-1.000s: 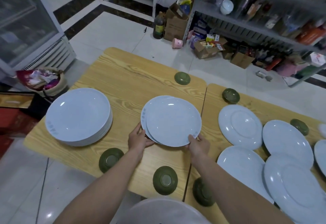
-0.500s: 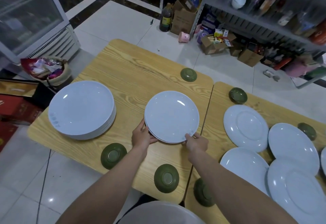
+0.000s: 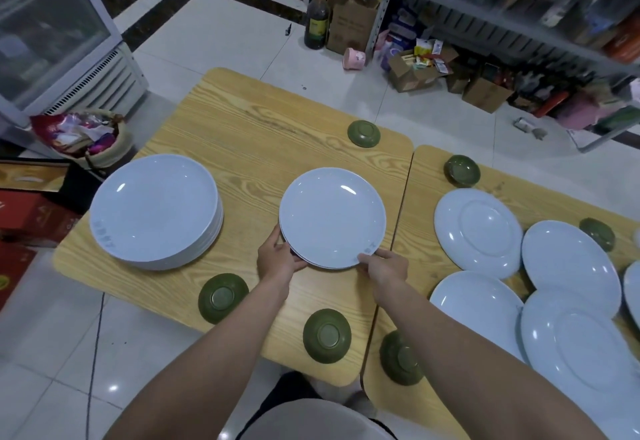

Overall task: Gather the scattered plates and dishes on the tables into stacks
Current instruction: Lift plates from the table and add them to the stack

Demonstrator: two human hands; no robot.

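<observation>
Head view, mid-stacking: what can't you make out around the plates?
Head view throughout.
The small stack of round white plates: count unclear, top plate covers the rest.
Fingers of the left hand and right hand under its rim: hidden by the plates.
The tall stack of white plates: rims too blurred to count.
The far-right white plate: cut by the frame edge.
The overturned green bowl: partly behind the right forearm.

Left hand [image 3: 277, 259]: gripping the near-left rim of the small plate stack [image 3: 332, 218], thumb lying along the edge.
Right hand [image 3: 385, 266]: pinching the near-right rim, fingers curling.
Forearms: bare, both reaching forward and converging.
</observation>
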